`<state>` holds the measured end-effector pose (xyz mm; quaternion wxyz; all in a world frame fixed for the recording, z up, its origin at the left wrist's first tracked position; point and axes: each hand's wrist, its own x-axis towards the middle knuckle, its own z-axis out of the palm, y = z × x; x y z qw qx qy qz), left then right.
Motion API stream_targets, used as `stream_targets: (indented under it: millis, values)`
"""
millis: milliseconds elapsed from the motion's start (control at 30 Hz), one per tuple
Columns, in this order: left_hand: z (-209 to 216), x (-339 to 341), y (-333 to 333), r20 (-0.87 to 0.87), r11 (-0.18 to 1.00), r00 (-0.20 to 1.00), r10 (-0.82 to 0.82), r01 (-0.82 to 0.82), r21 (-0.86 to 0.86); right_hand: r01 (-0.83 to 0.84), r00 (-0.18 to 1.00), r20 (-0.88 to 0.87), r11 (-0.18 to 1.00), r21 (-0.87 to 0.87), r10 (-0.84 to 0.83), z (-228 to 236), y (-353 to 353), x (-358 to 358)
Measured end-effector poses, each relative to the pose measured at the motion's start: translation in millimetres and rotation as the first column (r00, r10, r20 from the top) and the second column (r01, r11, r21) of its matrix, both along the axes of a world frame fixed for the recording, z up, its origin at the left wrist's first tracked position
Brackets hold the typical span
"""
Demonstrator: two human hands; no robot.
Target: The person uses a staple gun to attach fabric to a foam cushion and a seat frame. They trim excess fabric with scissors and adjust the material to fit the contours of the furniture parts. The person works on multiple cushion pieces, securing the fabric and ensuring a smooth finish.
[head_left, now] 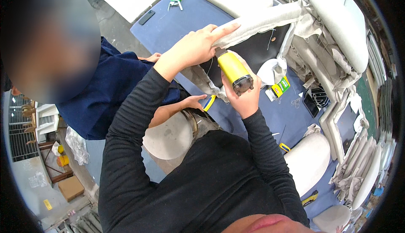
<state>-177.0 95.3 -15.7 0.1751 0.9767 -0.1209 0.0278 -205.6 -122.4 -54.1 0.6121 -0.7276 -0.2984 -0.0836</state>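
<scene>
A yellow staple gun [234,66] is gripped in my right hand [245,93], its nose close to the inner edge of a frame covered in light beige fabric [261,22]. Black cloth [257,47] spans the inside of that frame. On the frame's near left part rests my left hand [198,43], index finger stretched along the fabric edge and the other fingers partly hidden. Its thumb side is right beside the staple gun's nose. White cloth [272,70] bunches at the frame's right side.
A person in a dark blue top [114,81] stands at my left, one hand [194,102] by a yellow-and-blue tool [209,103]. The blue table [164,28] bears a phone [146,17], a green-and-yellow box [278,88] and a pale seat cushion [310,161]. Covered cushions [337,26] pile up at right.
</scene>
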Motion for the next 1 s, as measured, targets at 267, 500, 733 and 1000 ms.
stream_targets:
  millis: [267,500,733,1000]
  values:
    - [1,1,1,-0.025,1.000,1.000,0.007,-0.007,0.007,-0.019,1.000,0.008,0.999,-0.030,0.019,-1,-2,1]
    - [1,0,2,-0.005,1.000,1.000,0.006,-0.006,-0.006,-0.051,0.997,-0.061,0.999,0.014,0.052,-6,-3,2]
    - [1,20,36,-0.151,0.891,0.977,-0.148,0.066,-0.448,0.009,1.000,0.016,0.997,-0.083,-0.008,-30,1,-13]
    - [-11,22,24,-0.142,0.940,0.989,0.034,-0.080,-0.331,-0.033,0.999,0.017,0.996,-0.088,0.034,-58,14,-17]
